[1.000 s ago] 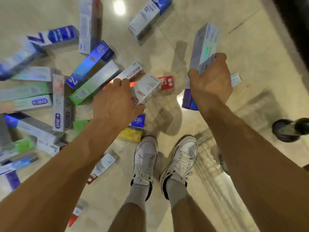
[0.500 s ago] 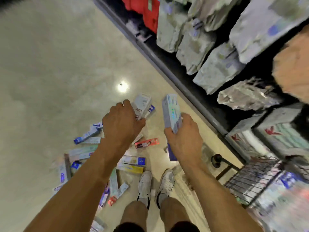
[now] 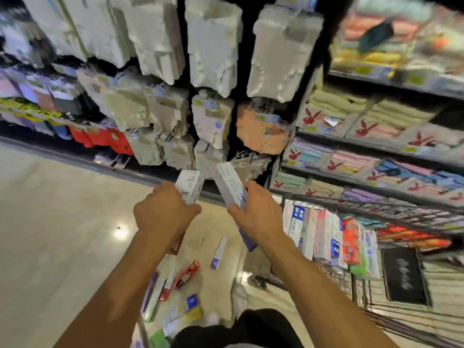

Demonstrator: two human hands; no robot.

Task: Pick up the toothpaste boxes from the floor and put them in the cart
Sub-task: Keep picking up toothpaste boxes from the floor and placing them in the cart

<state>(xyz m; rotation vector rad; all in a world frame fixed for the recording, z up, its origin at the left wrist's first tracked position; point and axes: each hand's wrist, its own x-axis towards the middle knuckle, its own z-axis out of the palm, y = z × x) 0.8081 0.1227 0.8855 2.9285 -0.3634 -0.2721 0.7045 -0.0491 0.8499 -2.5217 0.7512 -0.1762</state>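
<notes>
My left hand (image 3: pixel 163 214) grips a white toothpaste box (image 3: pixel 189 185) held upright in front of me. A long pale blue-and-white toothpaste box (image 3: pixel 231 187) sits in my right hand (image 3: pixel 258 212), its lower end sticking out below the wrist. Both hands are raised side by side, just left of the wire cart (image 3: pixel 376 209). Several toothpaste boxes (image 3: pixel 324 237) stand in a row inside the cart. Other boxes lie on the floor below my arms, among them a red one (image 3: pixel 187 271) and a white one (image 3: pixel 219 252).
Store shelves with packaged towels (image 3: pixel 351 136) rise behind the cart, and hanging packs (image 3: pixel 213 46) fill the rack straight ahead. A black cart wheel (image 3: pixel 258 281) rests on the shiny beige floor (image 3: pixel 50 222), which spreads out to the left.
The view has swung up from the floor towards the shelves and cart. Both hands have risen with their boxes and moved right, nearer the cart.
</notes>
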